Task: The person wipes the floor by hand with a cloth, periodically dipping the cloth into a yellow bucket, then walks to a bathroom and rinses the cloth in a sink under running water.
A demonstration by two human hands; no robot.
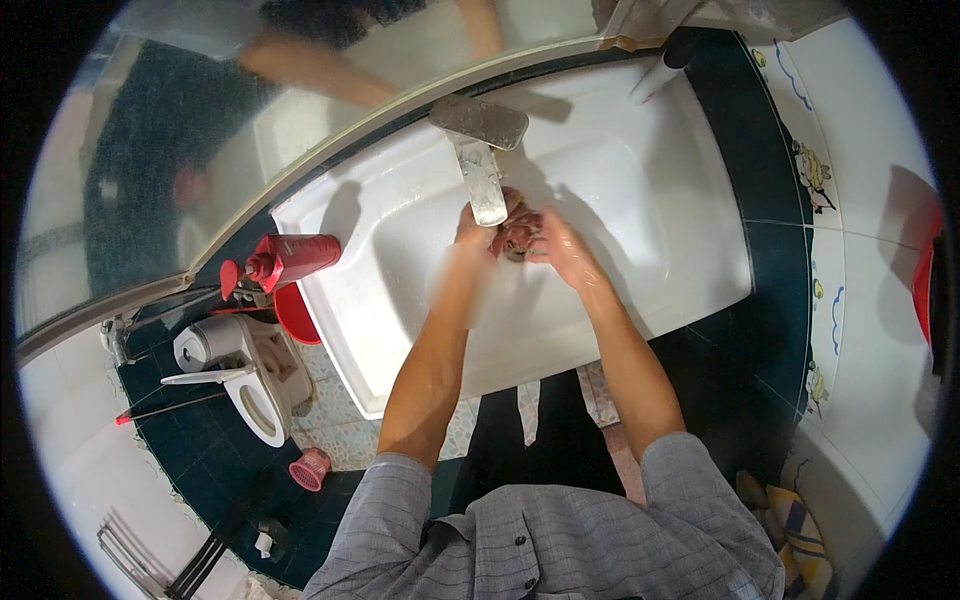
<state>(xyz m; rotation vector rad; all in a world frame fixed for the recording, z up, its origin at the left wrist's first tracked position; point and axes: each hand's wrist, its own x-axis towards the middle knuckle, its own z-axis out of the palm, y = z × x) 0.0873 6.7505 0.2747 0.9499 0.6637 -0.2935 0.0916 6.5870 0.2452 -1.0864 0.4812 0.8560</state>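
Both my hands are low in a white ceramic washbasin (pixel 690 247), around a wet, crumpled reddish-brown thing (pixel 517 217), whose kind I cannot make out. A flat chrome tap (pixel 480 180) reaches over it and covers part of its left side. My left hand (pixel 474 229) is at the left of the thing, its fingers mostly hidden behind the tap and the wrist. On the other side, my right hand (pixel 562 246) is wet, with fingers apart and tips at the thing's edge. Below them a dark round drain (pixel 514 253) shows.
A red pump bottle (pixel 300 259) stands on the basin's left rim, a white tube (pixel 654 81) at its back right corner. The framed mirror (pixel 247 150) overhangs the back. Leftward are a red bucket (pixel 296 315), a toilet (pixel 259 405) and a pink basket (pixel 310 469).
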